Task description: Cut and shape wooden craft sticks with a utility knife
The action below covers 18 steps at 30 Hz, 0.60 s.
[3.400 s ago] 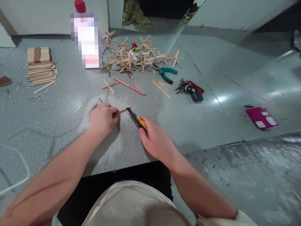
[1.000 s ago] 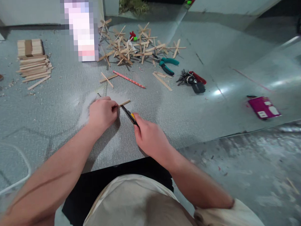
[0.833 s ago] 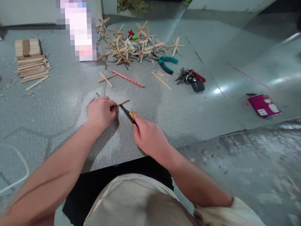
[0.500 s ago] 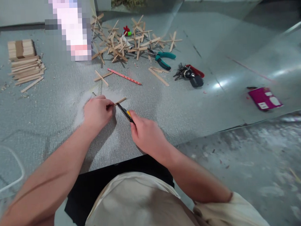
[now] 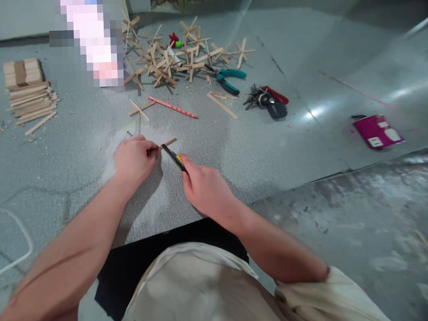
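My left hand (image 5: 134, 156) is closed on a thin wooden craft stick (image 5: 170, 142), whose free end sticks out to the right. In my right hand (image 5: 204, 182) is a utility knife (image 5: 174, 157) with a black body and a yellow slider. Its blade end meets the stick just right of my left fingertips. A short dark-marked strip (image 5: 129, 134) pokes out beyond my left hand; what it belongs to is hidden. Past the hands lie two crossed craft sticks (image 5: 139, 109) and a red pencil (image 5: 172, 107).
A heap of joined craft-stick crosses (image 5: 161, 64) lies at the back, beside teal-handled pliers (image 5: 228, 80). Keys (image 5: 268, 101) and a purple packet (image 5: 378, 131) are to the right. Stacked craft sticks (image 5: 32, 99) lie far left, and a white cable (image 5: 29, 237) curves at the left edge.
The view has shifted slightly, so most things appear a little farther left. Both hands keep their hold, and the knife's blade end stays at the stick.
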Each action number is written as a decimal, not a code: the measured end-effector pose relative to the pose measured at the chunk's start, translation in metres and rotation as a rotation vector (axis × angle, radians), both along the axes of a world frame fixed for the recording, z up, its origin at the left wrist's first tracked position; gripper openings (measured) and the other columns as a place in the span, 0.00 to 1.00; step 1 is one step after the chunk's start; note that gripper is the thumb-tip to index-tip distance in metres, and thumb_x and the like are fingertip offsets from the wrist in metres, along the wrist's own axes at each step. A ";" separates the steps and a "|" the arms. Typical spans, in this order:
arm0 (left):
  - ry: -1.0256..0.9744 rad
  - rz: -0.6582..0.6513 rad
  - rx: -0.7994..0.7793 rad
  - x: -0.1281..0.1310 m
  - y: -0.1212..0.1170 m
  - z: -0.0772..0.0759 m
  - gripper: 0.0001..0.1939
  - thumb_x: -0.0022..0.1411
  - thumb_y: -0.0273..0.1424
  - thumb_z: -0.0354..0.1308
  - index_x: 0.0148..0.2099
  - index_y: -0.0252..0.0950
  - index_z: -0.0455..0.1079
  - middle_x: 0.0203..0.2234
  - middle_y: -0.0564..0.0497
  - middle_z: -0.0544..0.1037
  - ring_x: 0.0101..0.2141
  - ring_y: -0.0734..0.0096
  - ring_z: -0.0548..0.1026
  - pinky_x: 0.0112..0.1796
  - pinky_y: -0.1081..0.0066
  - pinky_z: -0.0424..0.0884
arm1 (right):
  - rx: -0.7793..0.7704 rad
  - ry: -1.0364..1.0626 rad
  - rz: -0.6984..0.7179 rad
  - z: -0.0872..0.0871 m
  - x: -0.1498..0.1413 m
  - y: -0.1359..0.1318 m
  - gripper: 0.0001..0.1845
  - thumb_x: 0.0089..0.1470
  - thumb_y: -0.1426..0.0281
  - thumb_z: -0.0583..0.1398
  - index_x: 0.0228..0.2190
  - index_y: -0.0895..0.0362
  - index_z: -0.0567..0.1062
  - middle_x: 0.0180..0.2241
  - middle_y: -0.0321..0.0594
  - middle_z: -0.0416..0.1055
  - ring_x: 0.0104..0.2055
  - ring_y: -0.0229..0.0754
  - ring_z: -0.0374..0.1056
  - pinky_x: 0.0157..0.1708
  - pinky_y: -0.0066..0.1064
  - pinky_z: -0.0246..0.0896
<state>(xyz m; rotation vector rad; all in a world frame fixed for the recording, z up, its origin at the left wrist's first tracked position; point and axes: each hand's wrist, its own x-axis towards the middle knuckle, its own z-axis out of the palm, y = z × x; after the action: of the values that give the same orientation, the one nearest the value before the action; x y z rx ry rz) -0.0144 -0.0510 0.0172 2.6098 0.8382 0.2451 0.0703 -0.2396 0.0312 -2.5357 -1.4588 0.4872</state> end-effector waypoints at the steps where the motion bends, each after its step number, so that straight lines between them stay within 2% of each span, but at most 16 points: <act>1: -0.004 -0.001 -0.002 0.000 0.000 0.000 0.15 0.63 0.28 0.57 0.43 0.40 0.86 0.36 0.47 0.85 0.39 0.58 0.81 0.38 0.63 0.71 | 0.001 -0.002 0.002 0.000 0.000 0.000 0.31 0.70 0.72 0.49 0.71 0.64 0.60 0.45 0.53 0.81 0.40 0.48 0.78 0.39 0.36 0.67; 9: -0.068 -0.013 0.006 0.000 0.002 -0.005 0.15 0.62 0.29 0.56 0.40 0.42 0.86 0.34 0.48 0.85 0.37 0.61 0.80 0.36 0.65 0.70 | -0.012 -0.022 0.017 -0.002 -0.002 -0.001 0.31 0.71 0.71 0.49 0.71 0.64 0.59 0.45 0.53 0.81 0.41 0.48 0.78 0.39 0.36 0.68; 18: -0.109 -0.049 0.004 -0.001 0.008 -0.011 0.13 0.61 0.31 0.57 0.38 0.42 0.85 0.32 0.47 0.83 0.33 0.61 0.78 0.35 0.64 0.70 | -0.134 -0.060 0.015 0.006 -0.007 0.010 0.34 0.70 0.72 0.49 0.74 0.63 0.54 0.45 0.55 0.80 0.39 0.48 0.78 0.38 0.36 0.70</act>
<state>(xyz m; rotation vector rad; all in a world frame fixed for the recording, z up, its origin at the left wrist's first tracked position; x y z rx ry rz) -0.0156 -0.0432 0.0058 2.5907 0.7364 0.3716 0.0631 -0.2301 0.0371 -2.6662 -1.5153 0.5329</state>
